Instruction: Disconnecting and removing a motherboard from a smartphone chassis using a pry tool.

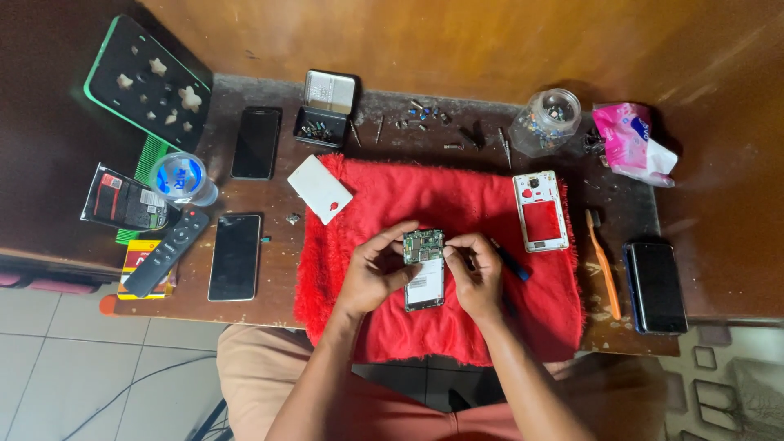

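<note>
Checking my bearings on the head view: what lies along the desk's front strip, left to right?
Black remote control → black phone lying face-up → left hand → opened phone with bare circuit board → right hand → orange toothbrush → dark blue-edged phone.

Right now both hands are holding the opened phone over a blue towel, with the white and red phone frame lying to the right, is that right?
Not quite: the towel is red, not blue, as the head view shows. The left hand and right hand do hold the opened phone over it, and the white and red phone frame lies to the right.
</note>
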